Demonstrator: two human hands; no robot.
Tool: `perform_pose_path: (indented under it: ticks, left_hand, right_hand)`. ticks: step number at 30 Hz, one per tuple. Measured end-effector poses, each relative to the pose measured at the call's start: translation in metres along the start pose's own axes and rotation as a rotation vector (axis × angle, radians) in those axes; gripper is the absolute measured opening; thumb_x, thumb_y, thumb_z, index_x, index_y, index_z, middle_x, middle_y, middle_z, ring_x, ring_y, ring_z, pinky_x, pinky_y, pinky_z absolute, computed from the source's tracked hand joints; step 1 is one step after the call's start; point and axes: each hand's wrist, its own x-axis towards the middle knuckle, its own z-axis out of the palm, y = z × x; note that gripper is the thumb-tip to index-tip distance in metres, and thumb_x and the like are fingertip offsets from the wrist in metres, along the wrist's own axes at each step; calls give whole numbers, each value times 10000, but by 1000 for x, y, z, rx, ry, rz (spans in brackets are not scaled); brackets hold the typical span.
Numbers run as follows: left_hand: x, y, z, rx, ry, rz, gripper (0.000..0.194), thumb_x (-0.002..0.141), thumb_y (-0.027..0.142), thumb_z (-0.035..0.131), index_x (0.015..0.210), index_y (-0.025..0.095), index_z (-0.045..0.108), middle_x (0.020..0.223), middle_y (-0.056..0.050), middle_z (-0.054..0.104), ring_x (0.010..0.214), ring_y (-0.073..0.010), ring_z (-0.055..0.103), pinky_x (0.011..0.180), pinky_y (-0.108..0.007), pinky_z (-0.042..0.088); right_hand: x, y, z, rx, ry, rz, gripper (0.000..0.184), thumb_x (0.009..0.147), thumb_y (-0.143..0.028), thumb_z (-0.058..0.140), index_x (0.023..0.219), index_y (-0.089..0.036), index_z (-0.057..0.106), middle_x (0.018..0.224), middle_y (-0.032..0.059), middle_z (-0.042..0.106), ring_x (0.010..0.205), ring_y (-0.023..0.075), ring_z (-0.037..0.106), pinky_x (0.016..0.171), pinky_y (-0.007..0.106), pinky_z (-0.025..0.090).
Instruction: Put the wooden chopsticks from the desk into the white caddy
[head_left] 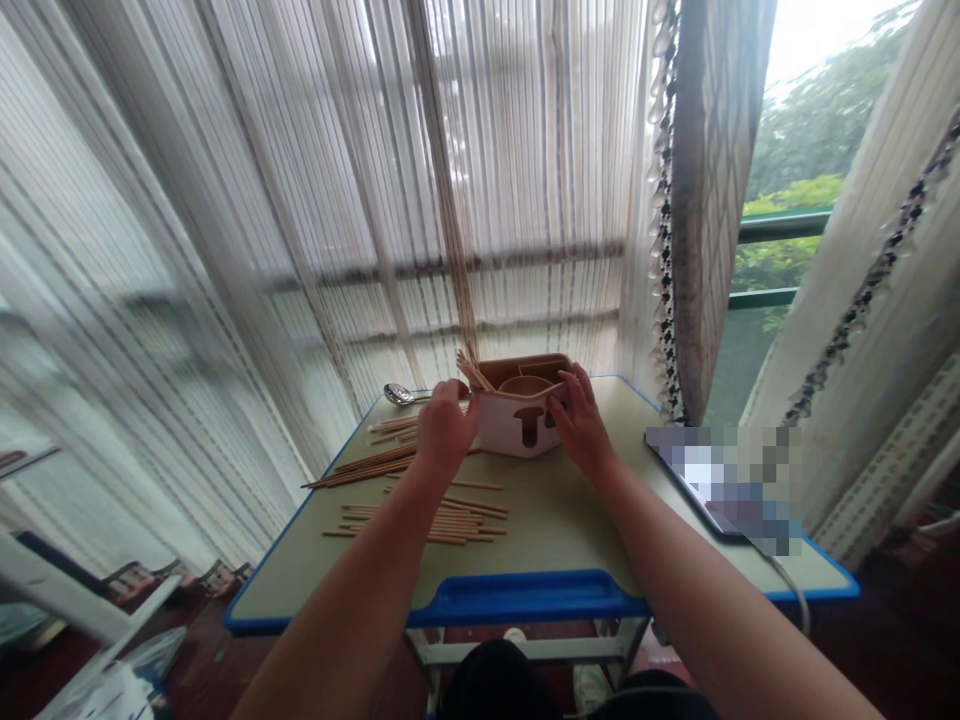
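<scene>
Between my two hands stands a white and brown utensil holder (499,425) with compartments and a mushroom-shaped cutout in its front. My left hand (448,425) grips its left side, fingers at the rim. On the right side, my right hand (581,415) is closed around the edge, thumb on the front wall. A bundle of light wooden chopsticks (475,370) leans out of the holder's left compartment. More chopsticks (420,520) lie loose on the table to the left, in a near group, and darker ones (360,466) lie farther back, partly behind my left arm.
A slotted metal spoon (399,395) rests at the table's back left. A tablet-like device (697,480), partly blurred out, lies at the right with a cable (791,585) hanging off the edge. The table (555,530) has a blue rim; curtains (525,180) hang behind it.
</scene>
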Motion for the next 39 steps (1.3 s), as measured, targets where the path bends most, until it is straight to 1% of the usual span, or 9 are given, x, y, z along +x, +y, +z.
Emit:
perform_pose_path:
  ticks: [3,6,12,17,20,25,31,35,39]
  left_hand:
    - [-6,-4,3,150,-513,38,154,727,263,567,827,186,655,839,-96,669,789,-231,624,687,-315,463]
    - [-9,-9,5,199,-786,147,137,659,228,584,748,200,685,792,-85,687,754,-237,636,648,-300,464]
    - [-11,-9,-2,185,-1036,253,231,554,145,604,742,220,716,738,-37,692,695,-207,631,641,-279,472]
    - [-15,-3,5,242,-990,293,163,621,157,570,703,184,709,732,-77,684,674,-216,620,645,-299,471]
    - [-14,5,0,84,-978,365,152,688,174,546,728,181,692,743,-62,677,676,-186,602,646,-280,458]
    - [-7,20,-29,-660,-764,356,152,816,274,534,882,175,628,815,-40,637,728,-129,564,667,-240,457]
    - [4,25,-55,-1427,-166,56,143,786,280,635,879,211,551,909,-17,604,746,-109,613,637,-233,494]
    - [12,22,-57,-1389,204,-32,171,798,293,626,894,224,502,922,6,596,789,-113,644,670,-239,517]
    - [14,16,-48,-983,412,49,155,848,330,552,881,199,474,951,-14,588,692,-86,611,595,-213,475]
  right_hand:
    - [-1,1,0,2,-3,-4,458,891,-407,443,1318,-245,406,1489,85,261,1370,218,268,1111,445,286]
    - [-1,3,0,4,-7,-4,453,900,-406,429,1322,-244,400,1491,85,255,1374,210,259,1113,442,282]
    - [-1,1,0,14,-6,0,441,913,-407,402,1313,-224,416,1493,92,254,1383,198,238,1134,431,240]
    - [-1,1,0,14,-3,6,445,908,-419,402,1315,-239,416,1492,84,258,1382,207,242,1129,446,249]
    - [-1,2,0,15,1,-4,448,907,-418,405,1314,-230,418,1490,90,262,1380,208,246,1130,443,249]
    - [-1,2,1,16,4,-2,445,908,-416,402,1320,-246,414,1492,78,260,1379,215,249,1126,460,254]
    - [-1,2,2,16,3,15,449,904,-424,412,1316,-245,417,1492,79,261,1372,211,265,1118,444,276]
    - [-1,1,1,16,-3,12,446,908,-426,399,1315,-246,417,1483,79,279,1362,211,287,1108,440,296]
    - [0,1,0,1,3,12,442,904,-427,401,1309,-252,422,1477,75,292,1360,213,292,1103,442,306]
